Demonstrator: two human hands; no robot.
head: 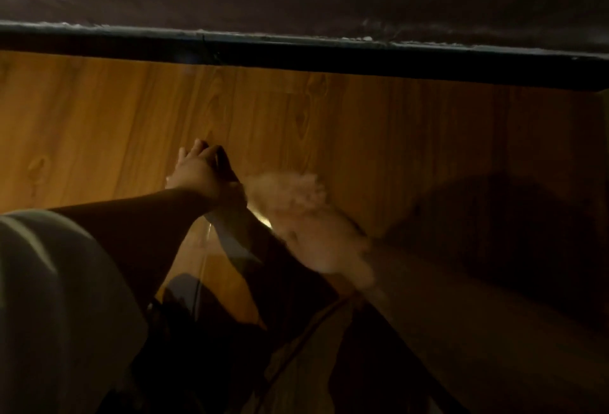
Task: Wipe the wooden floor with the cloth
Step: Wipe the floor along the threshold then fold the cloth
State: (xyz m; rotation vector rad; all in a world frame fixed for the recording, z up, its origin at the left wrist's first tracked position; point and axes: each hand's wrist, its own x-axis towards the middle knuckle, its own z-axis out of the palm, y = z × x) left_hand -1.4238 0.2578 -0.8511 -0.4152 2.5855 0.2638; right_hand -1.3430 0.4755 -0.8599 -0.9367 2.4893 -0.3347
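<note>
Dim head view: left hand (pixel 197 169) flat on wooden floor (pixel 115 123), blurred cloth (pixel 296 212) just right of it.

Left arm comes in from lower left, hand planted on the floor below the dark baseboard (pixel 296 51), fingers (pixel 197 146) spread and pointing toward the baseboard, holding nothing. Cloth is a pale fluffy smear, motion-blurred, lying between the left hand and a heavy shadow farther right, well short of the baseboard. Right hand (pixel 333 248) is smeared into the cloth; looks wrapped on it, but can't tell how far its fingers close. Pale rounded shape at lower left edge is unidentifiable.
</note>
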